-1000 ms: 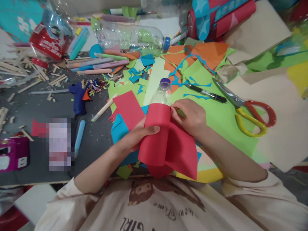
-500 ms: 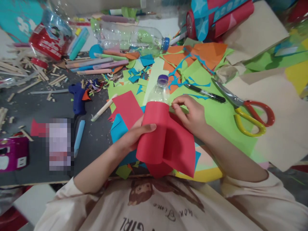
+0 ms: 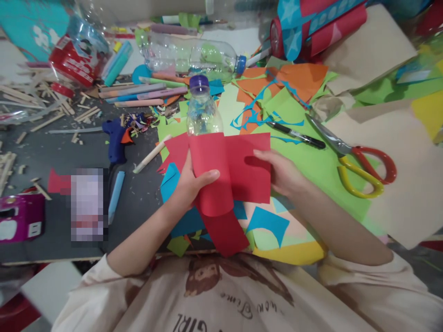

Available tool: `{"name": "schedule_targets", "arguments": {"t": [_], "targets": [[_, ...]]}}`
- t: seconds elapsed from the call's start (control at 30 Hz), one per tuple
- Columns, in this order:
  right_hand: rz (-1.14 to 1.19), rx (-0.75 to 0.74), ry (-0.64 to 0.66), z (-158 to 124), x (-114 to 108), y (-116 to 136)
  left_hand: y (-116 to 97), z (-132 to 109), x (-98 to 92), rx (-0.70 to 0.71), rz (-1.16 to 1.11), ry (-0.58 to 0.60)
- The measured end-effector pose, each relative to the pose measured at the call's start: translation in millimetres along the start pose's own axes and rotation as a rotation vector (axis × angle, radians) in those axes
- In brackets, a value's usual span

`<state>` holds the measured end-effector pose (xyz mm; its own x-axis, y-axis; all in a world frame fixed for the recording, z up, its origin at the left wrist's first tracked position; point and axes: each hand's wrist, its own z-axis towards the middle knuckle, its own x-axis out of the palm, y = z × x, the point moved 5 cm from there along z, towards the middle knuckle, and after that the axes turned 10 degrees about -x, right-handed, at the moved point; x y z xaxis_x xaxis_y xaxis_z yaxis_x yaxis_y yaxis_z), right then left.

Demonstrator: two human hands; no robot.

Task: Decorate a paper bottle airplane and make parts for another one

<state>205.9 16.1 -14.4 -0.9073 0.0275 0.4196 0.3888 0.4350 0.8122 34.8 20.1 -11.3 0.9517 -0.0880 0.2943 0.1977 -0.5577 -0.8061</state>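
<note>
A clear plastic bottle (image 3: pixel 204 113) with a purple cap lies before me, its neck pointing away. Red paper (image 3: pixel 212 157) wraps round its lower part, and the loose end spreads flat to the right. My left hand (image 3: pixel 194 182) grips the wrapped bottle from the left, thumb on top and the other fingers hidden beneath. The right edge of that paper is pinched in my right hand (image 3: pixel 282 170), thumb above, fingers behind. Another red paper piece (image 3: pixel 224 230) shows below the bottle, and one more lies to its left.
Scissors (image 3: pixel 360 161) and a black marker (image 3: pixel 301 134) lie on green paper at right. A blue glue gun (image 3: pixel 116 140) rests at left near wooden sticks and several coloured pens. Another clear bottle (image 3: pixel 194 53) lies at the back, beside a red-and-blue decorated bottle model (image 3: pixel 304 27).
The bottle has tilted left and its neck has shifted left and away. My right hand has gone from the bottle's top edge to the paper's right edge, pulling the loose flap out flat.
</note>
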Motion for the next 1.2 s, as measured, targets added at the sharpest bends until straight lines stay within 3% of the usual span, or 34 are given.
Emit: {"name": "schedule_targets", "arguments": {"t": [0.4,0.53,0.63,0.73,0.83,0.97,1.1,1.2], "targets": [[0.164,0.04,-0.089,-13,11,5,3,-3,0.8,-0.054,0.109,-0.011],[0.166,0.072,-0.033,-22,27,7,4,-5,4.2,-0.06,0.143,-0.016],[0.171,0.087,0.08,-28,44,8,4,-8,5.9,-0.039,0.167,-0.04],[0.093,0.008,0.191,-29,53,8,3,-11,8.4,0.019,0.168,-0.056],[0.011,-0.1,0.171,-25,49,3,3,-10,12.7,0.04,0.097,-0.02],[0.082,-0.097,0.077,-18,38,-9,3,-6,17.5,-0.043,-0.133,0.087],[0.019,-0.103,0.014,-12,28,-11,-2,-3,13.7,-0.038,-0.084,0.077],[-0.217,-0.337,-0.033,-8,20,0,-5,-2,8.6,0.041,-0.044,0.031]]}}
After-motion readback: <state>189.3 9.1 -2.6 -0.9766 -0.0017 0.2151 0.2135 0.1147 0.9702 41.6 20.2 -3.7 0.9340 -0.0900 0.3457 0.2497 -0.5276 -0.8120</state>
